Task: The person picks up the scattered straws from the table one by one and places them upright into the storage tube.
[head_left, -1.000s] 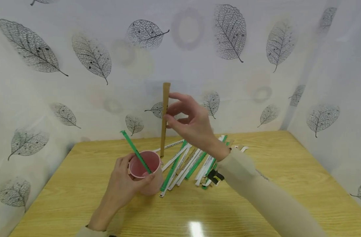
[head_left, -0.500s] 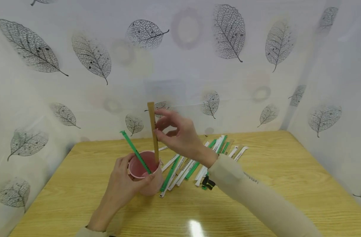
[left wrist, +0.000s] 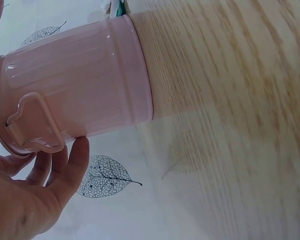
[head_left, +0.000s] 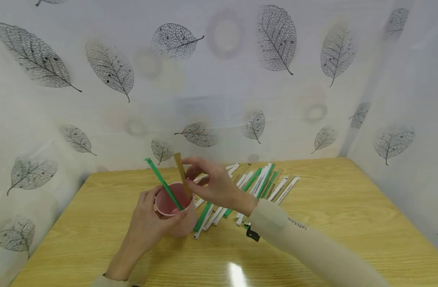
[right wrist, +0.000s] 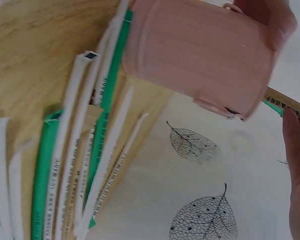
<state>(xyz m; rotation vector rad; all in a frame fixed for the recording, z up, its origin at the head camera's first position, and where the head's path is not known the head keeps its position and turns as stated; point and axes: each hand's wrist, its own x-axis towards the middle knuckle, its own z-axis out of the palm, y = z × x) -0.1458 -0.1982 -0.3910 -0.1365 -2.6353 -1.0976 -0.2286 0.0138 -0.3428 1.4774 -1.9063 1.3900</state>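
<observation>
A pale wood-grained table [head_left: 107,231] carries a pink cup [head_left: 186,224]. Just beside it lie slim green, white and brown packets [head_left: 259,185], loosely overlapping; some are partly hidden, perhaps more than show.

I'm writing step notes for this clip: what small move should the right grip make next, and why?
Probably let go: the right grip pinches the brown stick, whose lower part is inside the pink cup. The left grip holds the cup, and a green stick leans inside it unheld, so the brown one could likely rest there too.
</observation>
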